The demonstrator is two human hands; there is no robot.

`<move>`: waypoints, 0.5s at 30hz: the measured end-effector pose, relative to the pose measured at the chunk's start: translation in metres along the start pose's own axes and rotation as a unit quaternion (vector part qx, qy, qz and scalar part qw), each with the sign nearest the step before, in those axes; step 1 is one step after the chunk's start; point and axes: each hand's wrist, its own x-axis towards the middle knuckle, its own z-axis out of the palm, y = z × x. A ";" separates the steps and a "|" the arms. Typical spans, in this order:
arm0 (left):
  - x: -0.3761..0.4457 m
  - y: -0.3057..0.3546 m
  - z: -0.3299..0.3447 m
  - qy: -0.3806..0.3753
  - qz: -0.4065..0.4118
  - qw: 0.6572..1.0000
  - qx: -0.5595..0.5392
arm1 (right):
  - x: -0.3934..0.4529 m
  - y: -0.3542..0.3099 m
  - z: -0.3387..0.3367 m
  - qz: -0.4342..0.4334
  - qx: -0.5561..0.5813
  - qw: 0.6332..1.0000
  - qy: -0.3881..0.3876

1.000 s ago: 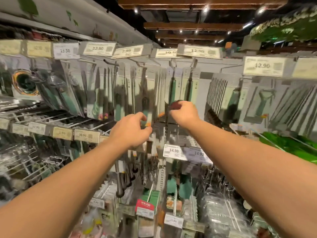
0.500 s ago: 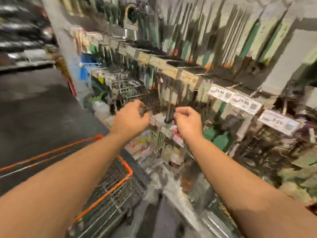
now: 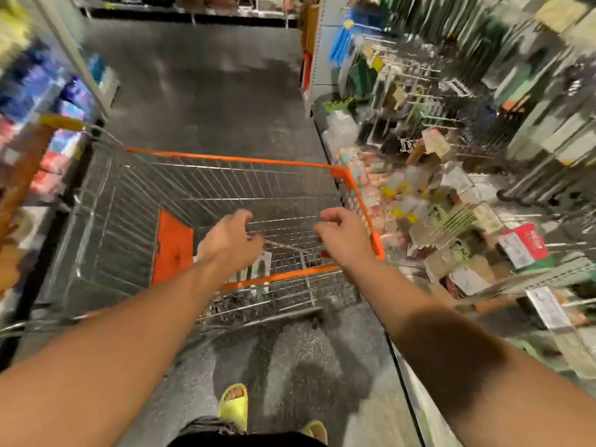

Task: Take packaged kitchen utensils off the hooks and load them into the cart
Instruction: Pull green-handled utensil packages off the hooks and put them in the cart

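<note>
Both hands, left hand and right hand, hover loosely open, holding nothing, over the cart. The packaged utensil lies near its rear edge: probably light, stiff card, best pinched by its hang-hole top.

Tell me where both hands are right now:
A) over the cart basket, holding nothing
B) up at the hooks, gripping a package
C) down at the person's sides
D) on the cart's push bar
A: the left hand and right hand hang over the cart basket with loose fingers and nothing in them; packages lie in the basket beneath the left hand.
</note>
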 end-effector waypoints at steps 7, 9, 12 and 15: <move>0.018 -0.108 0.012 -0.035 -0.051 0.997 -0.042 | 0.024 0.014 0.105 0.017 -0.084 0.994 -0.073; 0.029 -0.133 0.019 -0.049 -0.079 0.995 -0.040 | 0.033 0.023 0.127 0.023 -0.132 0.988 -0.070; 0.048 -0.164 0.033 -0.064 -0.098 0.993 -0.032 | 0.047 0.037 0.156 0.030 -0.158 0.984 -0.079; 0.075 -0.187 0.048 -0.109 -0.099 0.989 -0.036 | 0.067 0.049 0.180 0.051 -0.210 0.972 -0.094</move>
